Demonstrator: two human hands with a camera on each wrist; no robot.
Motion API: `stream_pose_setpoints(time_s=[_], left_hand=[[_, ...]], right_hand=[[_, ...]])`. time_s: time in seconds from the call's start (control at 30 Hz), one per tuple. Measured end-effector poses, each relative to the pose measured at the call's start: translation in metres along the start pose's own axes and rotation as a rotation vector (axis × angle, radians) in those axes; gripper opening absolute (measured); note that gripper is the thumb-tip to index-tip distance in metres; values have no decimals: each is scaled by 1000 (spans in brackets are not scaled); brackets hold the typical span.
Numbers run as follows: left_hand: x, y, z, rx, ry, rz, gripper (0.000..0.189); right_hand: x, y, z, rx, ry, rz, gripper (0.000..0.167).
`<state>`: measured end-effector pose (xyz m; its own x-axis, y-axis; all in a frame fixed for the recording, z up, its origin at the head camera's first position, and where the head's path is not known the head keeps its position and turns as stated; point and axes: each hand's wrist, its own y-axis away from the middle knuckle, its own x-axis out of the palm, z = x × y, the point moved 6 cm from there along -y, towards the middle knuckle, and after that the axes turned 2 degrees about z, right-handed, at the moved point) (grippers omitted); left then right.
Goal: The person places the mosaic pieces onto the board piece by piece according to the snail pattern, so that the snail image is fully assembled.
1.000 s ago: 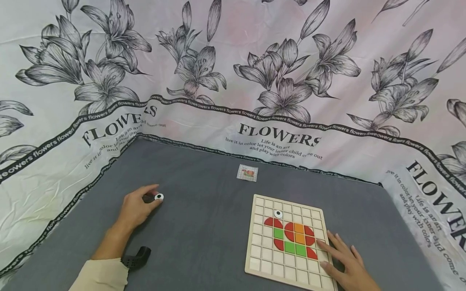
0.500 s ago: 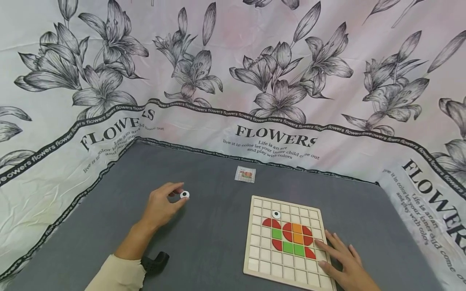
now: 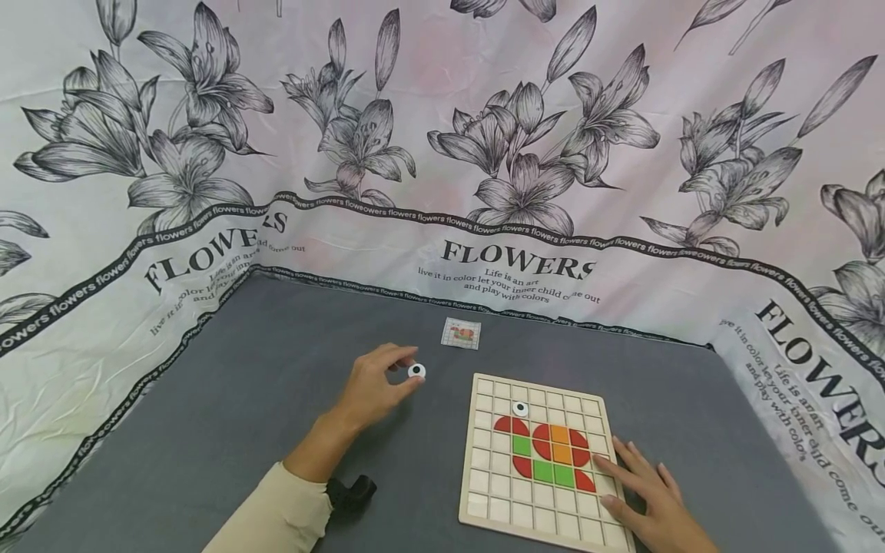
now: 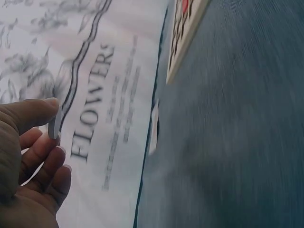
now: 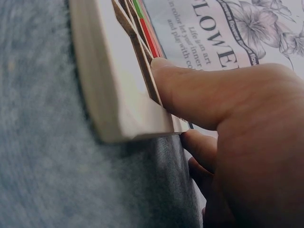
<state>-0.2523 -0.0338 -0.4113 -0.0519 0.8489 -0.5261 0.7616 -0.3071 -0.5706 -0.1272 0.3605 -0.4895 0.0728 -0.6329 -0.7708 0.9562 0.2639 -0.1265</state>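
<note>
Between thumb and index finger, my left hand (image 3: 373, 386) pinches a round white eye tile (image 3: 416, 371) with a black dot, held left of the wooden grid board (image 3: 475, 484). Seen from the left wrist, the tile (image 4: 55, 122) is edge-on between the fingertips. A matching eye tile (image 3: 520, 408) sits in the board's upper part. Below it, red, green and orange tiles (image 3: 561, 445) form a turtle-like figure. My right hand (image 3: 650, 495) rests on the board's right edge, fingers mostly extended; in the right wrist view its thumb (image 5: 190, 90) lies on top of the rim.
A small picture card (image 3: 461, 334) showing a similar coloured figure lies behind the board, near the back of the grey tabletop (image 3: 276, 353). Flower-printed cloth (image 3: 387, 253) walls in the back and sides. A black device (image 3: 353, 491) is by the left wrist.
My left hand has carried the eye tile steadily rightward, from the left side of the table toward the board. The right hand stays at the board's edge; the view shifts slightly.
</note>
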Motion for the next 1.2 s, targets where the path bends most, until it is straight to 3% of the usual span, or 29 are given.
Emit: stream_pose_setpoints(time_s=[0.2, 0.53, 0.87, 1.2], left_hand=[[33, -13, -14, 36, 71, 40, 40], [80, -27, -27, 11, 195, 119, 40], [123, -27, -24, -72, 267, 193, 40], [151, -20, -10, -141, 237, 217, 36]], right_hand=[[-1, 2, 1, 2, -5, 1, 46], [-2, 1, 1, -36, -3, -17, 47], [-1, 0, 1, -12, -3, 0, 46], [-1, 1, 0, -11, -30, 2, 46]])
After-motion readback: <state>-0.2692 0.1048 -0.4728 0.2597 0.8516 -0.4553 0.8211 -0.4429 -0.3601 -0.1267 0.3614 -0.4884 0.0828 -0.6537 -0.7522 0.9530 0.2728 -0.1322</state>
